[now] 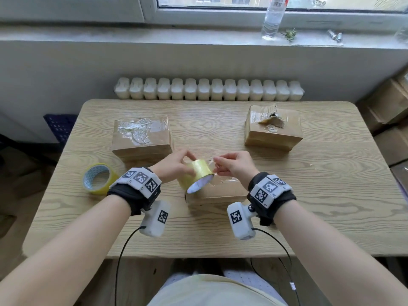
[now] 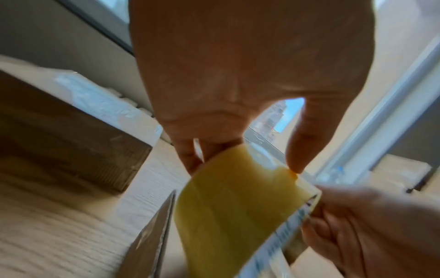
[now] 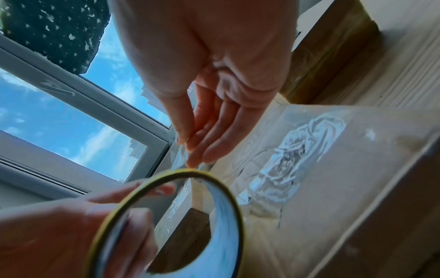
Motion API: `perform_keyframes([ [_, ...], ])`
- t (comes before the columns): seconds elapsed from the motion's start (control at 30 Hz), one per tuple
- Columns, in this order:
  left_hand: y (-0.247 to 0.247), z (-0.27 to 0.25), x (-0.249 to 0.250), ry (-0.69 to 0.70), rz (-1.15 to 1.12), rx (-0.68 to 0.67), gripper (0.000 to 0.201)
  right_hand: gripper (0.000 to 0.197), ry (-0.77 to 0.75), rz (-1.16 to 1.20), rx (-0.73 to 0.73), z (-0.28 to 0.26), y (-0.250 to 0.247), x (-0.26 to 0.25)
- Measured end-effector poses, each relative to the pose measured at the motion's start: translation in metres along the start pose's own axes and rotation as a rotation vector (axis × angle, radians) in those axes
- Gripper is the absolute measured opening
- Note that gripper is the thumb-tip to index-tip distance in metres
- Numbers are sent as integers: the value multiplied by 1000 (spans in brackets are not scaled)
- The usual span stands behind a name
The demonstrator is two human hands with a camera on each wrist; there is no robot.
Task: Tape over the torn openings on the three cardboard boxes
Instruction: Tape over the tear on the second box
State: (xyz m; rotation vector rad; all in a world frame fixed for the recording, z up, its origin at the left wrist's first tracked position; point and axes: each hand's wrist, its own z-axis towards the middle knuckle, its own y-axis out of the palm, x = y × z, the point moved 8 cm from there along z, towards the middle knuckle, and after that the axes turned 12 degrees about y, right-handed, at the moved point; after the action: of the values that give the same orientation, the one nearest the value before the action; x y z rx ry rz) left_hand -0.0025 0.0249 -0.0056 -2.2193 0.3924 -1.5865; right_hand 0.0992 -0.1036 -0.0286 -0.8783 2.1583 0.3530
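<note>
Above near box (image 1: 217, 191): your hands meet
Left hand (image 1: 174, 165): grips yellow tape roll (image 1: 197, 175)
Right hand (image 1: 234, 165): pinches the roll's free end
Far-right box (image 1: 273, 129): torn open

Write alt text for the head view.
Left hand grips a yellow tape roll above the near box while the right hand pinches its loose end. The far right box is still torn open.
</note>
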Motion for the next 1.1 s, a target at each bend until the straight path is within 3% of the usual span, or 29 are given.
perform_keyframes([
  [0.1,-10,0,1,44,7,7,29,15,4,-5,-10,-5,-6,-3],
  [0.27,-36,7,2,12,393,82,42,14,-12,79,9,-6,-21,-9],
  [0.43,-37,8,-2,52,176,107,42,22,-5,70,89,0,-41,-4],
  [0.57,-42,13,-23,-36,446,88,47,15,13,120,97,1,-48,3],
  [0.67,-40,17,-26,-67,489,67,47,13,17,93,145,6,-49,8],
  [0.8,-33,23,-24,-107,599,2,36,18,110,-83,228,20,-50,28],
  [0.97,-24,34,-26,-132,808,-45,40,20,51,-457,465,27,-53,26],
  [1.1,-18,39,-19,-144,934,-58,38,26,-2,-623,540,23,-50,17],
])
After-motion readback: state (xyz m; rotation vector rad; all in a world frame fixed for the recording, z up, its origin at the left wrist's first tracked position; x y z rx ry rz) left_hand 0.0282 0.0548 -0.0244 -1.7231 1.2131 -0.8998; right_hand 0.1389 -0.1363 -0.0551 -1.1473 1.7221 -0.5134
